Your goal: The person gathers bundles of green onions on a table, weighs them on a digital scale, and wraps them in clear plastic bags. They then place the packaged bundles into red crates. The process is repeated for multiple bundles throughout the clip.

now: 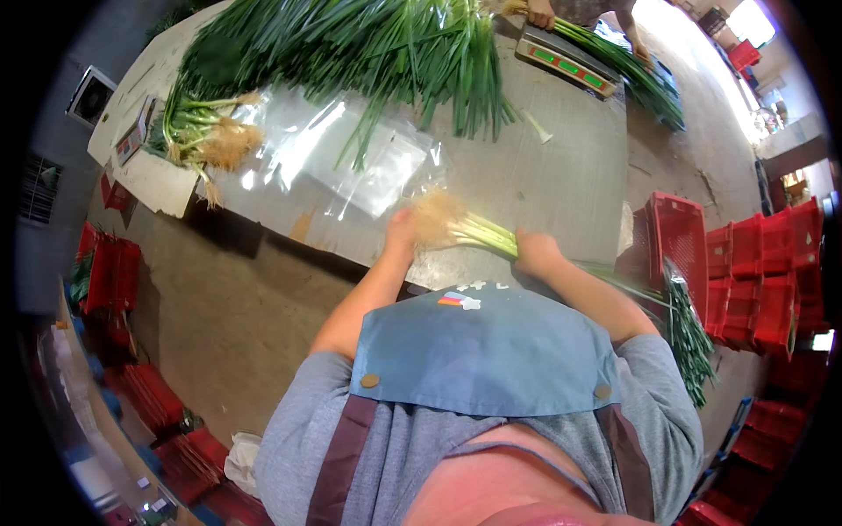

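A bunch of green onions (490,233) is in front of me over the near part of the metal-topped table (566,177). My right hand (539,251) grips its pale stalks, and the green leaves trail off to the right past my forearm. Against the bushy, tan roots (437,214) at the other end is my left hand (401,230). Its fingers are mostly hidden, so their grip cannot be made out. Just beyond the roots lie clear plastic bags (381,167), shiny with glare.
A large heap of green onions (355,52) covers the far side; a rooted bunch (217,135) lies left. One loose stalk (538,128) lies apart. At a digital scale (569,62), another person's hand (541,13) holds onions. Red crates (756,276) are stacked right.
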Demonstrator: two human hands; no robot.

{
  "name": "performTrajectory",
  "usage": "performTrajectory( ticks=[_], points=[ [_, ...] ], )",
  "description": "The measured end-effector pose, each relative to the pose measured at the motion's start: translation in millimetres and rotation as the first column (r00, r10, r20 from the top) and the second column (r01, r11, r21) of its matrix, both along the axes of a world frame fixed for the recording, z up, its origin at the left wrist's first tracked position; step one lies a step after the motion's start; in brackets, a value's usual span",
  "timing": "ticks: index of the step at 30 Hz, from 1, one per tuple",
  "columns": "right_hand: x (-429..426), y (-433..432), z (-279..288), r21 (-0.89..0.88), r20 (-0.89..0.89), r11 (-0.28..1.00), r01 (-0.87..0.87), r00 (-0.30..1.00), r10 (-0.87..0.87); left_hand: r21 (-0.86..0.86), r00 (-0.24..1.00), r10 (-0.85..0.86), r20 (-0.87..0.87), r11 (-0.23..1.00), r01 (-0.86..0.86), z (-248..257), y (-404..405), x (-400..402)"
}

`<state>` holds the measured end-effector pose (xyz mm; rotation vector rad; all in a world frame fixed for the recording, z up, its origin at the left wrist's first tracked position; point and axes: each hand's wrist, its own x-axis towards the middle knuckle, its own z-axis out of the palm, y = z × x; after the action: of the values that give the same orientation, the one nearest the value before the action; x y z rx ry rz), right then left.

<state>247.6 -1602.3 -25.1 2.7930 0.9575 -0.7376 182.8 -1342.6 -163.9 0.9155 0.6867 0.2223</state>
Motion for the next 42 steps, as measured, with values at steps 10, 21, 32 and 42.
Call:
performTrajectory(
  ticks=[10, 21, 32, 42],
  points=[
    [-5, 8, 16, 0.001, -0.183, 0.997, 0.077, 0.98, -0.076, 0.978, 0.952, -0.279, -0.126, 0.126, 0.166, 109, -32, -9],
    [12, 9, -28, 0.27, -0.718, 0.903, 0.334, 0.694, -0.042, 0.982, 0.949, -0.26, -0.18, 0.005, 0.188, 103, -52, -19],
    [-1, 30, 2, 0.26, -0.471, 0.953, 0.153, 0.882, -0.013, 0.767, 0.705, -0.382, -0.598, -0.528, 0.364, 140, -62, 27],
    [33, 6, 1, 0.2, -0.977, 0.661, 0.723, 0.194, 0.083, 0.951, 0.916, -0.35, -0.196, 0.158, 0.264, 135, -60, 0]
  ],
)
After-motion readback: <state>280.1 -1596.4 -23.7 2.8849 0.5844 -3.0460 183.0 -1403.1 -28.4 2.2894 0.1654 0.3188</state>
